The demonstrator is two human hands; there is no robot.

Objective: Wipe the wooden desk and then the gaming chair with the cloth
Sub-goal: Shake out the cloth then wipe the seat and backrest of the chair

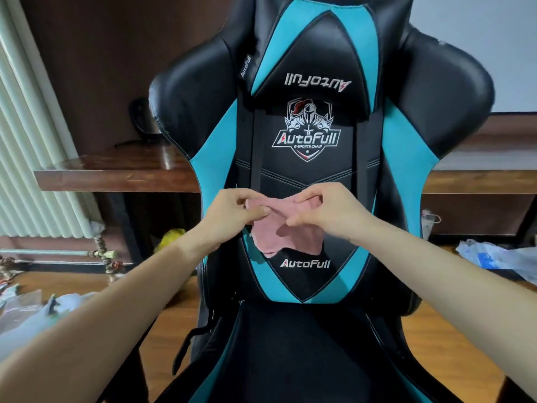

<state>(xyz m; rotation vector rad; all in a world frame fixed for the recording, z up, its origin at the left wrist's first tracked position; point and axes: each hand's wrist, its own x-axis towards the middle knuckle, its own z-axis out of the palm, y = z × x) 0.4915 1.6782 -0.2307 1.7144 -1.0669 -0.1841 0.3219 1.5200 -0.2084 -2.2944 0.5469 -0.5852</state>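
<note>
A black and teal gaming chair [308,135] fills the middle of the view, its backrest facing me. In front of the lower backrest hangs a pink cloth [290,237]. My left hand [232,216] pinches its upper left edge between thumb and fingers. My right hand [328,213] pinches its upper right edge the same way. The cloth droops between them, just above the lower logo. The dark wooden desk [122,173] runs behind the chair, its left end showing.
A white radiator [32,158] stands at the left wall with pipes below it. Plastic bags [499,260] lie on the wooden floor at the right, more wrapping at the lower left. A black cable sits on the desk behind the chair.
</note>
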